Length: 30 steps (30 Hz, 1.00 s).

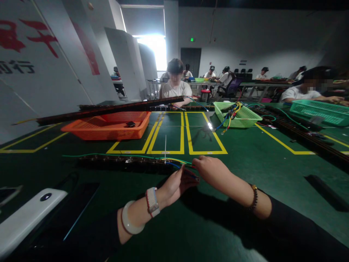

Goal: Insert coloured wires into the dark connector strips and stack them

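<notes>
A long dark strip lies across the green table, with a green wire along its far edge. Yellow, green, red and blue wires run from its right end to my hands. My left hand is at these wires, its thumb raised and its fingers stretched out beneath them; a blue wire end shows by the fingertips. Just right of it, my right hand is closed in a pinch on the wires. A thin white cable tie stands up from the strip near its right end.
Beyond the strip are an orange basket with a long dark bar over it, and a light green basket holding coloured wires. A white device lies at left, a black piece at right. People sit opposite.
</notes>
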{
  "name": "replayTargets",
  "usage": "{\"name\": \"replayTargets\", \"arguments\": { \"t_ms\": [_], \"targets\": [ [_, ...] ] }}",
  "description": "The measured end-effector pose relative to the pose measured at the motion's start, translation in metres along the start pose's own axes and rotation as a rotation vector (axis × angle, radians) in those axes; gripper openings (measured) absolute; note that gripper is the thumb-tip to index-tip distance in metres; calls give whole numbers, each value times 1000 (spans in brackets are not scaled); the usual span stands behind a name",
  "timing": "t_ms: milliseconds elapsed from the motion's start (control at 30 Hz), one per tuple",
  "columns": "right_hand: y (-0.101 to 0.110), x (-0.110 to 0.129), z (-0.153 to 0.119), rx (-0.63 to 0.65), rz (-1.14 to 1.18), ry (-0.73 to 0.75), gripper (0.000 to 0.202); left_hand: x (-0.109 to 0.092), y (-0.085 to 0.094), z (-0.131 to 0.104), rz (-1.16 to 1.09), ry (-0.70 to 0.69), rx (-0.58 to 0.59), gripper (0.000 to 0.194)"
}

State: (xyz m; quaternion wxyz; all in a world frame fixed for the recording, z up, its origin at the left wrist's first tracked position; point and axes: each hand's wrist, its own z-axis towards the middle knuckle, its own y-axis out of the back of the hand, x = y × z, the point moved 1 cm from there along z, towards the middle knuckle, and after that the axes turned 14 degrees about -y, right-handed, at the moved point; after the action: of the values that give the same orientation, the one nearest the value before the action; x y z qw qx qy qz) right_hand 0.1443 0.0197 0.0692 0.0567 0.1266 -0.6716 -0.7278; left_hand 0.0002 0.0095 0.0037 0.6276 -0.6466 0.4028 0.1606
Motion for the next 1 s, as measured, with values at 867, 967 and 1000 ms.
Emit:
{"name": "replayTargets", "arguments": {
  "t_ms": [867,967,1000],
  "targets": [
    [4,8,4,-58,68,124,29,-2,0,0,-37,56,38,32],
    [1,14,-2,-34,83,224,24,-1,0,1,-86,55,8,31],
    [-1,15,-3,-29,72,243,22,-1,0,1,-90,59,-5,31]
  ]
}}
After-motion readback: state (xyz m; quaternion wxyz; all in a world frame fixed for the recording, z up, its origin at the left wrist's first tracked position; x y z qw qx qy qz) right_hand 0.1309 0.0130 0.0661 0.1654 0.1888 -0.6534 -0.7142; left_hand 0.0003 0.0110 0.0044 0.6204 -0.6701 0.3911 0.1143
